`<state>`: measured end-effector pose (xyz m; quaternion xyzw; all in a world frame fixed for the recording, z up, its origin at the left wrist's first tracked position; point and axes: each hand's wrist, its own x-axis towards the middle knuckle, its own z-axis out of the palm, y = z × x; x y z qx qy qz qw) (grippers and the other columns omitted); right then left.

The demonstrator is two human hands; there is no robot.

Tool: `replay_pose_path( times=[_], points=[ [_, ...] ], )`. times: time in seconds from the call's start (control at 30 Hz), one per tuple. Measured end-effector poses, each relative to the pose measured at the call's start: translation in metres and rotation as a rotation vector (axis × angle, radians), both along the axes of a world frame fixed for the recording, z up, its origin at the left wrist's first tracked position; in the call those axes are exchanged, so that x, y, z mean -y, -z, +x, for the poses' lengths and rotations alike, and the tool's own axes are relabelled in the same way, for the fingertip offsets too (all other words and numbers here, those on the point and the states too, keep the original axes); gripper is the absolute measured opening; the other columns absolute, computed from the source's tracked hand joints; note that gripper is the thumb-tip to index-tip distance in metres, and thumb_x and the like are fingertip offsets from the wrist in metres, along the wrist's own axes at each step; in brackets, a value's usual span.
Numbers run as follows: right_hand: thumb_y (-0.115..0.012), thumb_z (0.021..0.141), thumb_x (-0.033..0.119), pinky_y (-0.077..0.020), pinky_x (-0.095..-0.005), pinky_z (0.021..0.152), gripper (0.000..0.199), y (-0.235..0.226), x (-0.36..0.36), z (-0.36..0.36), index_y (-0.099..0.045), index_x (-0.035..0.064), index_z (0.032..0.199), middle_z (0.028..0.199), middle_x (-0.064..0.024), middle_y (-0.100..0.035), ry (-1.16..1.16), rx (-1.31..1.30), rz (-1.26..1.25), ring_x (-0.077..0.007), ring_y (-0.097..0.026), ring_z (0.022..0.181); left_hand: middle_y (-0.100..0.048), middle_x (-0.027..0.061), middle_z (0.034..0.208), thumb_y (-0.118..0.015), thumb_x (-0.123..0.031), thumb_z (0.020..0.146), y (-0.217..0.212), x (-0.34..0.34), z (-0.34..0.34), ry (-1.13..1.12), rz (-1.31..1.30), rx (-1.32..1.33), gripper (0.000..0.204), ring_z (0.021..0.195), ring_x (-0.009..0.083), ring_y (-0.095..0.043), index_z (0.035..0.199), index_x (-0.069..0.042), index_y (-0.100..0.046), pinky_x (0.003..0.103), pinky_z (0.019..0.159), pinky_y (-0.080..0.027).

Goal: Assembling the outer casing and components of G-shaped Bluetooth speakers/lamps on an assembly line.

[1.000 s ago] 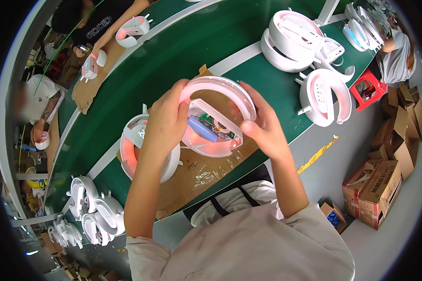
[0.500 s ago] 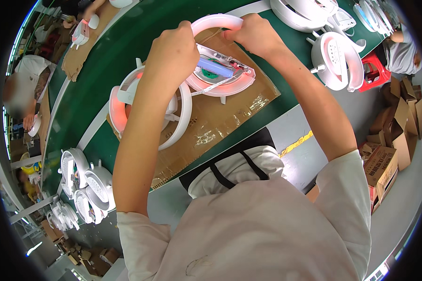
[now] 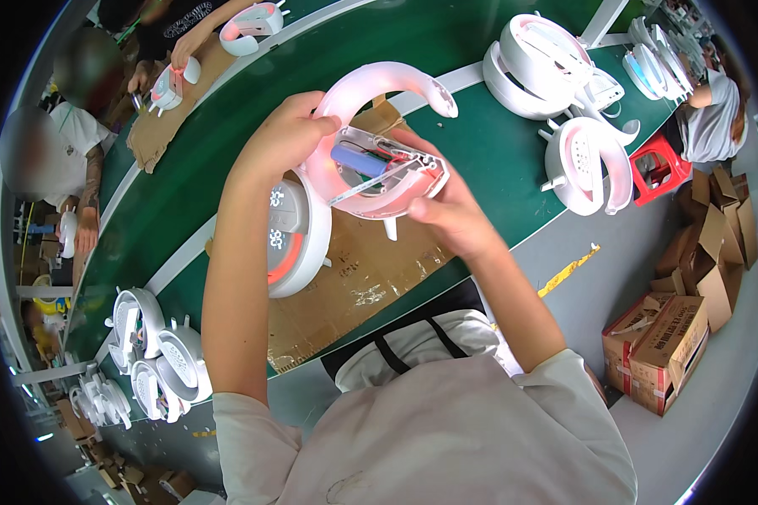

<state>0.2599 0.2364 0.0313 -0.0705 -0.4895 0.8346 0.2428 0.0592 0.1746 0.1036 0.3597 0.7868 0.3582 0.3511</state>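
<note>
Between my hands is a white C-shaped lamp [image 3: 386, 76], held over the cardboard sheet [image 3: 345, 295]. Its base stands open, showing a blue-purple cylindrical battery [image 3: 359, 160], wires and a clear plastic part. My left hand [image 3: 282, 139] is closed on the left side of the curved arm, thumb on top. On the right, my right hand [image 3: 453, 215] grips the base's edge, with the thumb in front and the fingers partly hidden behind. A second round white lamp [image 3: 313, 252] with a lit digital display lies beside my left forearm, which partly covers it.
White lamp housings [image 3: 170, 353] stand at the left table edge, and more lamps [image 3: 588, 164] at the right. The green table [image 3: 446, 156] curves across. Co-workers sit at the far left and far right. A red stool [image 3: 661, 168] and cardboard boxes [image 3: 657, 349] are at right.
The held lamp has been raised off the cardboard and turned. My right hand has moved from the curved arm down to the base. The second lamp now shows its lit display.
</note>
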Motion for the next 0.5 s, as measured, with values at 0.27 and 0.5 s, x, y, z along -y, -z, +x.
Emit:
replay_pose_path(
  times=[0.27, 0.5],
  points=[
    [-0.071, 0.079, 0.015, -0.0440, -0.0321, 0.093, 0.072, -0.019, 0.045, -0.040, -0.029, 0.0012, 0.135, 0.122, -0.0146, -0.050, 0.618, 0.068, -0.037, -0.0202, -0.053, 0.109, -0.060, 0.0250, 0.104, -0.052, -0.023, 0.087, 0.012, 0.006, -0.001, -0.079, 0.035, -0.428, 0.033, 0.096, 0.0398, -0.059, 0.108, 0.003, -0.051, 0.042, 0.084, -0.044],
    [-0.071, 0.079, 0.010, -0.0462, -0.0284, 0.087, 0.055, 0.003, 0.017, -0.036, -0.040, -0.0051, 0.122, 0.109, -0.0113, -0.055, 0.651, 0.086, -0.209, -0.0165, -0.056, 0.100, -0.050, 0.0229, 0.122, -0.073, -0.040, 0.071, -0.020, 0.108, 0.086, 0.019, 0.026, -0.877, 0.073, 0.113, 0.0375, -0.049, 0.125, -0.001, -0.046, 0.051, 0.091, -0.039]
  ],
)
